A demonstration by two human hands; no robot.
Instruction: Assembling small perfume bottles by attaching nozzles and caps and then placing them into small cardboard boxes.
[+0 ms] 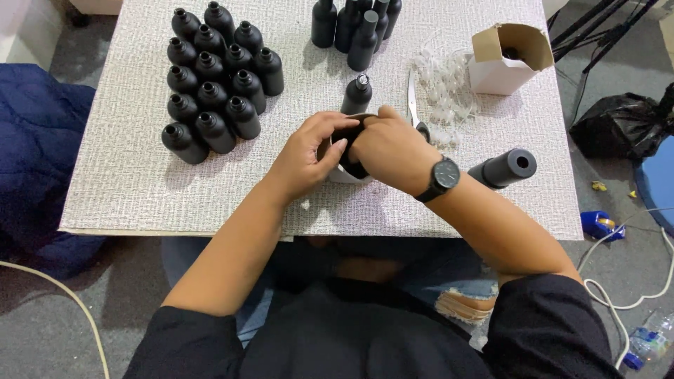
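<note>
Both hands meet over a small white cardboard box [342,175] near the table's front edge. My left hand [307,156] grips the box's left side, thumb across its open top. My right hand [390,147], with a dark wristwatch, holds the box from the right, fingers reaching into the opening. Something dark shows inside the box; I cannot make it out fully. A black bottle with a silver neck [357,93] stands just behind the hands.
A cluster of several uncapped black bottles [219,81] stands at the left of the white table [126,175]. More black bottles [354,24] stand at the back. Scissors [413,105], clear plastic parts [442,91], an open box [507,60] and a black cylinder [504,168] lie to the right.
</note>
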